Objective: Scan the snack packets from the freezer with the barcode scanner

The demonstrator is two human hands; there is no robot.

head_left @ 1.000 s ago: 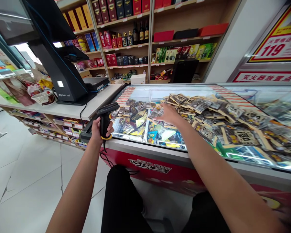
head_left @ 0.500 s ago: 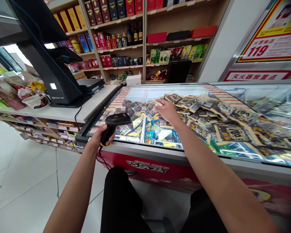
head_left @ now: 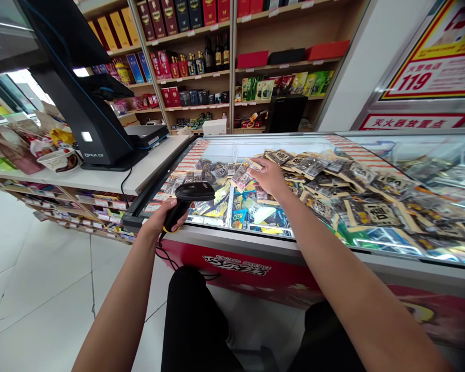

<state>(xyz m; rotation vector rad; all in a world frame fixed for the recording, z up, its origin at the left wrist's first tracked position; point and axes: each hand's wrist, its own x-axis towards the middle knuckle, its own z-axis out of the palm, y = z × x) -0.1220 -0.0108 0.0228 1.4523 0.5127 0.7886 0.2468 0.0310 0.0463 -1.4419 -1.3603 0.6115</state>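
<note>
My left hand [head_left: 163, 219] is wrapped round the grip of a black barcode scanner [head_left: 189, 199] with a yellow band, its head turned right over the freezer's glass lid [head_left: 256, 145]. My right hand [head_left: 269, 178] pinches a small snack packet [head_left: 243, 175] and holds it tilted just above the glass, a short way right of the scanner's head. A heap of similar dark and tan snack packets [head_left: 352, 186] lies on the lid to the right of that hand.
A red chest freezer [head_left: 256, 268] stands in front of me. To the left, a white counter [head_left: 101, 178] carries a black point-of-sale terminal [head_left: 89, 113] and a bowl [head_left: 60, 160]. Shelves of boxes and bottles [head_left: 201, 57] line the back wall. A red and yellow sign [head_left: 437, 62] hangs at the right.
My right hand picked one packet off the pile and lifted it. My left hand swung the scanner from upright to pointing right, toward the packet.
</note>
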